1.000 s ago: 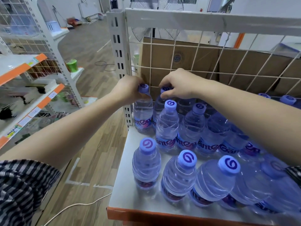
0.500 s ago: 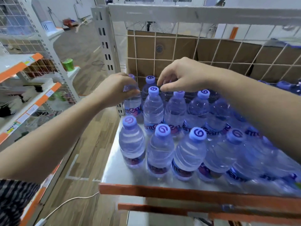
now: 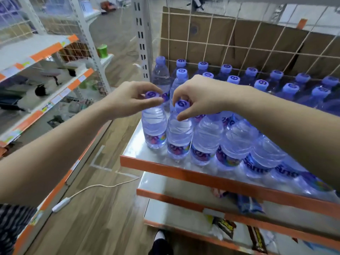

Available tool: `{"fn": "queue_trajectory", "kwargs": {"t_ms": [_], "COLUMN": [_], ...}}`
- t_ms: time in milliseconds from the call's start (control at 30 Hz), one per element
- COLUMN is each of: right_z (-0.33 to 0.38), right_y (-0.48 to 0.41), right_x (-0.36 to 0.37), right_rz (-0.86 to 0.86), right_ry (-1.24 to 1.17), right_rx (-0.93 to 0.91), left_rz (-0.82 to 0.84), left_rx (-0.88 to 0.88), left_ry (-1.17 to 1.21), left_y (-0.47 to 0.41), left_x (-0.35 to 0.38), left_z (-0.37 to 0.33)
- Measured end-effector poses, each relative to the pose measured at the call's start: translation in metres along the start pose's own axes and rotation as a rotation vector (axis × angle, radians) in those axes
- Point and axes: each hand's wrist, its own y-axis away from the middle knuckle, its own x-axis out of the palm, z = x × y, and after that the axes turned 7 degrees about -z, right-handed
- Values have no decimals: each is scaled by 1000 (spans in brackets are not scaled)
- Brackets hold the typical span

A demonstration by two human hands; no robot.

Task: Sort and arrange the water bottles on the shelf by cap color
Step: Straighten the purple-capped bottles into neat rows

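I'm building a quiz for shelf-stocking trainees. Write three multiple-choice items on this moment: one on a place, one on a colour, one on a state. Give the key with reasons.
1. Where does the bottle stand that the left hand pinches by its top?
A. Front-left corner of the shelf
B. Middle of the back row
C. On the floor

2. What colour are the bottle caps?
A. Red
B. Purple
C. Green

3. What is the right hand doing?
A. Lying flat on the shelf
B. Pinching a front-row bottle's cap
C. Hanging idle

Key:
1 A: it is the leftmost bottle, near the orange front edge.
2 B: every cap in view is purple.
3 B: its fingers curl round the cap beside the left hand's bottle.
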Motion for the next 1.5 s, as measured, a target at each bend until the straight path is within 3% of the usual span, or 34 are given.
{"fn": "queue_trajectory", "kwargs": {"t_ms": [133, 300, 467, 633, 867, 1067, 1233, 1333, 1500], "right_z": [1, -6, -19, -27, -26, -16, -6, -1, 7], "right_y": [-5, -16, -41, -59, -83, -98, -108, -113, -120], "right_x": [0, -4, -7, -1, 5, 10, 14, 17, 23], "right_rz": [19, -24, 1, -1, 17, -34, -68, -95, -95], "right_ry": [76, 65, -13, -62, -93, -59, -40, -1, -39], "right_rx": [16, 47, 169, 271, 329, 304, 257, 224, 223], "left_rz": [-7, -132, -128, -113, -162, -158, -76, -137, -91], "left_rx": [-24, -11, 70, 47, 237, 262, 134, 91, -13], "left_ry": [25, 28, -72, 38, -70, -117, 162, 123, 103], "left_y": [4, -30, -86, -129, -136, -133, -109, -80, -40], "left_x": [-1, -6, -8, -11, 3, 4, 7, 21, 60], "left_z": [10, 29, 53, 74, 74, 76, 101, 126, 156]}}
